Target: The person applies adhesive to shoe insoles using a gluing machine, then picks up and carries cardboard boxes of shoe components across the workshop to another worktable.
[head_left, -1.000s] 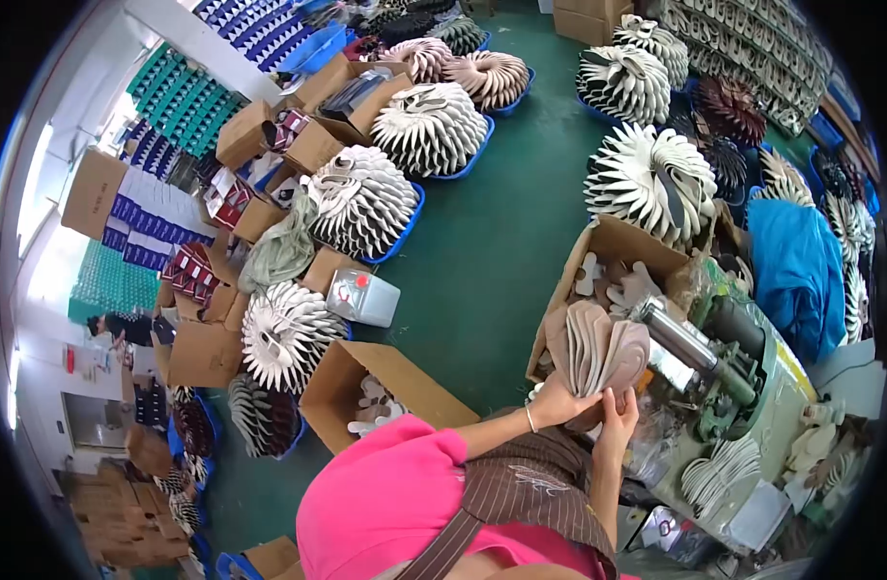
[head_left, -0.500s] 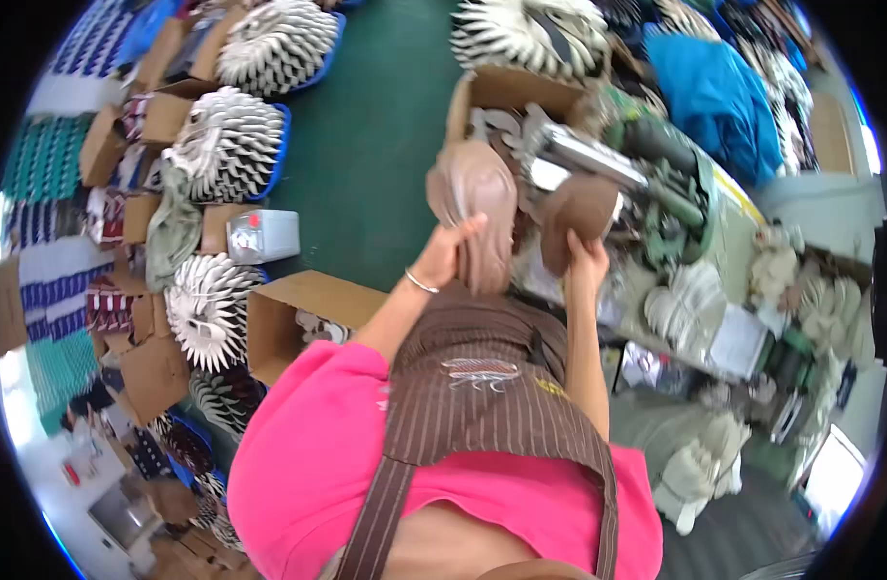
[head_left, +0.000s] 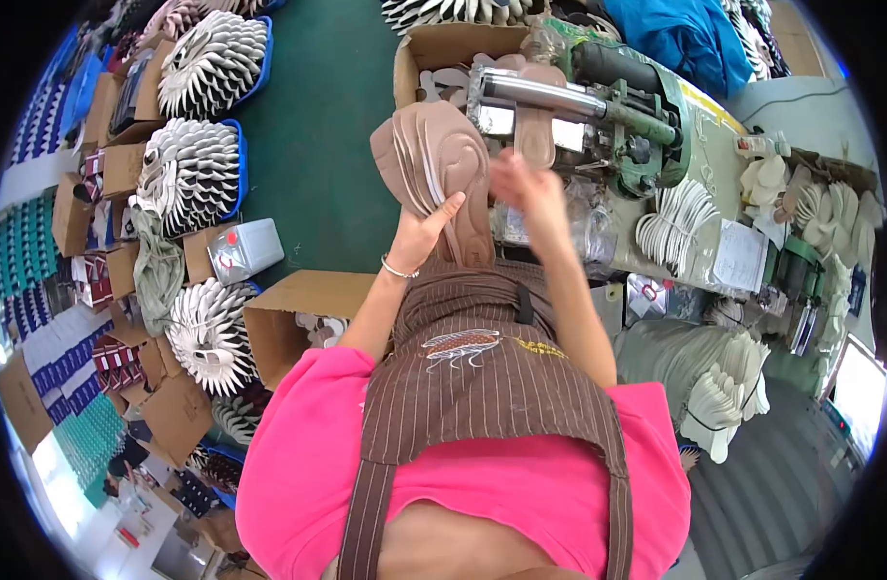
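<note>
While the left hand is wrapped around a fanned stack of brown insoles in front of the striped apron, the right hand is just beside them. Blur hides its opening and any contact.

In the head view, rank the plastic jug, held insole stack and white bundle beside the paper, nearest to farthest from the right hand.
1. Insole stack, just left.
2. White bundle, to the right.
3. Plastic jug, far left.

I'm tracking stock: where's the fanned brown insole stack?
In the head view, the stack is left of centre, in the left hand, above the brown pinstriped apron.
</note>
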`<action>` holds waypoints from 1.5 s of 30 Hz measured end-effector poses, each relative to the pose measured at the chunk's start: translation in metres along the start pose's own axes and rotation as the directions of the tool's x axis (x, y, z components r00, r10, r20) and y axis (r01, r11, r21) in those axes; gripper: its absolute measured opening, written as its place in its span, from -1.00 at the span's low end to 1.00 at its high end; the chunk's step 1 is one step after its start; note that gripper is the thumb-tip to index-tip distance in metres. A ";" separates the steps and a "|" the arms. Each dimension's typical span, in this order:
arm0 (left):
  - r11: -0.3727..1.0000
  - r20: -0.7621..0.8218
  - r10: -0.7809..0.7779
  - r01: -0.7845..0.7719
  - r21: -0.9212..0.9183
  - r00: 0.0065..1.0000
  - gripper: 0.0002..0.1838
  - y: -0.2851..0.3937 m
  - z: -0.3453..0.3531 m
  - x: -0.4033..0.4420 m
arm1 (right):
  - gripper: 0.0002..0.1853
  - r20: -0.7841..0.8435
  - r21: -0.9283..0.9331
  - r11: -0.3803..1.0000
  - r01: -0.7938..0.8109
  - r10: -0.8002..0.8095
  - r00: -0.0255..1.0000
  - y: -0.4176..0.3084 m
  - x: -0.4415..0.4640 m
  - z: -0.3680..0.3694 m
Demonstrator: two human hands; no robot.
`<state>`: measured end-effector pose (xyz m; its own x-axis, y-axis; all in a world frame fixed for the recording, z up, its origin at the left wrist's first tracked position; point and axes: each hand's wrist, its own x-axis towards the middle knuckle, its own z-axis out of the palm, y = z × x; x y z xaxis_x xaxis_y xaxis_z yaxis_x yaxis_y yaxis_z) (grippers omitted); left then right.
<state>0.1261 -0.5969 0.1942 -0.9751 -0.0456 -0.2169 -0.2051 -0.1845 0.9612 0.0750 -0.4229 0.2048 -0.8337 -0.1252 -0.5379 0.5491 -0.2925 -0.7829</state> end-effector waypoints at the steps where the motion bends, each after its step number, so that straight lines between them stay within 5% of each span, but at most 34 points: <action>1: 1.000 -0.015 0.018 -0.018 -0.014 1.000 -0.65 0.000 0.004 0.002 | -0.70 0.112 -0.071 0.997 0.026 -0.017 0.994 0.004 -0.017 0.014; 2: 0.999 -0.032 0.032 -0.033 -0.027 0.999 -0.66 -0.001 0.008 0.004 | -0.67 0.224 -0.139 0.989 0.054 -0.022 0.974 0.008 -0.028 0.023; 5: 0.992 -0.110 0.117 -0.111 0.062 0.987 -0.67 -0.008 0.018 0.003 | -0.65 0.173 0.092 0.990 0.104 -0.119 0.978 0.026 -0.029 0.023; 7: 0.967 -0.168 0.189 -0.153 0.206 0.967 -0.67 -0.010 0.024 0.004 | -0.63 0.078 0.059 0.978 0.203 -0.207 0.975 0.029 -0.030 0.021; 10: 0.972 -0.246 0.203 -0.166 0.164 0.948 -0.64 -0.006 0.032 0.006 | -0.52 -0.038 -0.038 0.908 0.417 -0.418 0.907 0.037 -0.029 0.015; 14: 0.963 -0.035 -0.044 0.033 -0.267 0.998 -0.57 -0.004 0.012 0.007 | -0.45 -0.211 0.028 0.834 0.551 -0.534 0.819 0.045 -0.023 -0.004; 18: 0.765 0.175 -0.117 0.201 -0.611 0.978 -0.44 0.003 0.000 0.008 | -0.70 -0.169 -0.204 0.869 0.450 -0.484 0.859 0.078 0.013 -0.060; 23: 0.791 0.199 -0.199 0.277 -0.545 0.960 -0.48 0.000 -0.001 0.007 | -0.64 0.023 0.122 0.844 0.523 -0.529 0.848 0.033 0.031 -0.048; 26: 0.858 0.051 -0.153 0.159 -0.489 0.987 -0.54 -0.013 0.000 0.010 | -0.64 -0.155 0.118 0.950 0.290 -0.271 0.950 0.040 0.000 -0.039; 29: 0.812 0.100 -0.221 0.240 -0.532 0.970 -0.54 -0.012 0.003 0.009 | -0.77 -0.212 -0.009 0.977 0.215 -0.212 0.954 0.042 0.023 -0.043; 35: 0.999 -0.046 0.016 -0.017 -0.028 0.999 -0.55 -0.013 0.022 0.011 | -0.65 0.034 -0.136 0.990 0.023 -0.018 0.999 0.026 0.001 -0.001; 36: 0.997 -0.058 0.061 -0.058 0.045 0.996 -0.55 -0.014 0.025 0.013 | -0.67 -0.002 0.069 0.995 0.067 -0.067 0.998 0.030 -0.013 0.016; 38: 0.990 -0.111 0.110 -0.099 0.098 0.988 -0.53 -0.019 0.028 0.013 | -0.77 -0.190 -0.158 0.968 0.193 -0.222 0.956 0.055 -0.012 0.008; 40: 0.982 -0.182 0.149 -0.123 0.146 0.972 -0.52 -0.019 0.029 0.015 | -0.86 -0.255 0.015 0.968 0.250 -0.238 0.937 0.052 -0.013 0.001; 42: 0.999 -0.156 0.011 -0.019 -0.049 0.988 -0.49 -0.023 0.021 0.017 | -0.84 -0.314 0.086 0.949 0.303 -0.263 0.912 0.057 -0.009 -0.011; 44: 0.921 -0.037 -0.158 0.133 -0.367 0.987 -0.48 -0.018 0.016 0.019 | -0.82 -0.441 -0.165 0.954 0.252 -0.300 0.846 0.071 0.009 -0.035; 45: 0.916 0.024 -0.208 0.203 -0.347 0.978 -0.47 -0.020 0.011 0.020 | -0.82 -0.468 -0.228 0.933 0.280 -0.357 0.808 0.072 0.027 -0.050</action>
<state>0.1097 -0.5832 0.1726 -0.9130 0.0169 -0.4077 -0.3566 -0.5188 0.7770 0.0947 -0.4001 0.1185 -0.8420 0.4471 -0.3020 0.2925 -0.0921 -0.9518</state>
